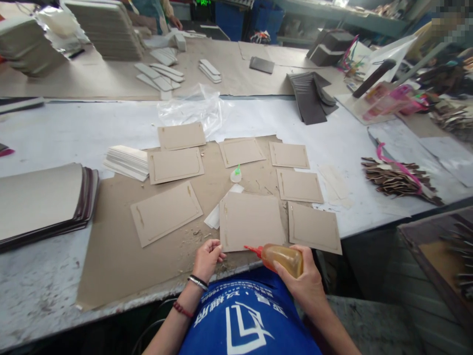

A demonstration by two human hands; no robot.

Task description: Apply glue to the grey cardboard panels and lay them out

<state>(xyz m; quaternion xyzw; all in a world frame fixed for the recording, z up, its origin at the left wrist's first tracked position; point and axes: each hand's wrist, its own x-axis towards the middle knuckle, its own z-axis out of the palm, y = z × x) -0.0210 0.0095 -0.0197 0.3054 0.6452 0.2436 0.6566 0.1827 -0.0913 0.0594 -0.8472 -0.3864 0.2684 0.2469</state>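
Note:
My right hand [301, 283] is wrapped round a glue bottle [283, 258] of amber liquid, its red nozzle pointing left at the near edge of a tan card [251, 220]. My left hand [207, 257] rests with curled fingers at that card's near left corner, thumb touching its edge. Several more tan cards with glue lines lie about: a larger one [166, 213] to the left, one [314, 228] to the right, others further back [299, 186]. A small white bottle with a green cap [236, 173] stands behind the card.
A brown paper sheet [118, 256] covers the near table. A stack of dark-edged boards [44, 202] lies at left, white card stack [127, 161] behind, clear plastic bag [192, 108], dark sheets [312, 96], brown strips with pink band [397, 177] at right. Another person [155, 12] works at the far table.

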